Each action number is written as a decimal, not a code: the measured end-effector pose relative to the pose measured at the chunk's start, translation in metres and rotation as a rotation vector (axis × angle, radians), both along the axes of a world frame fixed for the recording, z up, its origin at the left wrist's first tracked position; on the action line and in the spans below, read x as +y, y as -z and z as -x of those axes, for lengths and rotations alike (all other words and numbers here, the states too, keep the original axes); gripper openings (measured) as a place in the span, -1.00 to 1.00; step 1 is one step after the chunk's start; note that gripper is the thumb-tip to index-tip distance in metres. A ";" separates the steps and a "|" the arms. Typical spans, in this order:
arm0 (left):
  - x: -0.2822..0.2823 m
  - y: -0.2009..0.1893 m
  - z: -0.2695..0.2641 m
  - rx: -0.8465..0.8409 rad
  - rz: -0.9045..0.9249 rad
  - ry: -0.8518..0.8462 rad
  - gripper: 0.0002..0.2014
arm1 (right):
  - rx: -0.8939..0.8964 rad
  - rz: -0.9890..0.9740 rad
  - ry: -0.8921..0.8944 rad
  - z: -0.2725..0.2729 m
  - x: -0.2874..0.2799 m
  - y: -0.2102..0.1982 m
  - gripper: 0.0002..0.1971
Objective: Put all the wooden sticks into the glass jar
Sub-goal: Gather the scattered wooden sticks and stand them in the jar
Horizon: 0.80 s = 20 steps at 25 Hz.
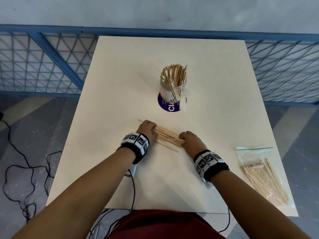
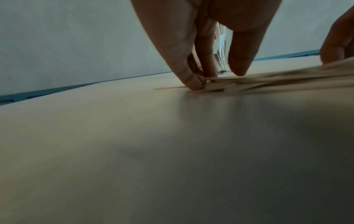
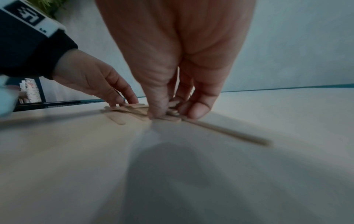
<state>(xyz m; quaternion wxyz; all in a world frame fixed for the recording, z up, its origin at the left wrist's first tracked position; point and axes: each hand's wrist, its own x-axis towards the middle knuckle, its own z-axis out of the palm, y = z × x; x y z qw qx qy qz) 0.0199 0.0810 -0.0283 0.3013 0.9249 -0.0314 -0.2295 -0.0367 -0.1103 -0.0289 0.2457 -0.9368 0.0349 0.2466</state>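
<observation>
Both hands worked a loose pile of sticks (image 1: 166, 136) lying near the middle of the table (image 1: 224, 100), a little toward its near edge. Left hand (image 1: 146, 129) covered the pile's far-left end, fingertips (image 2: 191, 81) pinching the stick ends against the tabletop. Right hand (image 1: 189, 140) curled over the near-right end, fingertips (image 3: 199, 112) closed around those ends. Held from opposite ends like this, the sticks were probably being squeezed into one bundle for a single lift. One stick poked out past the left hand, and another trailed at the pile's near side, so they could be left behind.

Beyond the pile, toward the far edge, stood the jar (image 1: 173, 87), upright and already crowded with sticks, on a purple disc (image 1: 170, 107). By the near-right corner lay a clear bag (image 1: 264, 176) holding more sticks, so the task looked well short of finished.
</observation>
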 end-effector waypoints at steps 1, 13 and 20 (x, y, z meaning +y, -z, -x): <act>0.001 -0.004 0.000 0.028 -0.008 0.005 -0.57 | -0.030 0.013 0.005 0.000 0.002 -0.003 -0.68; 0.009 -0.007 0.010 0.045 -0.187 0.034 -0.60 | -0.001 -0.023 0.038 0.011 0.011 -0.001 -0.57; 0.006 -0.005 0.002 0.081 -0.115 -0.047 -0.16 | -0.090 0.142 -0.013 0.011 0.018 -0.001 -0.31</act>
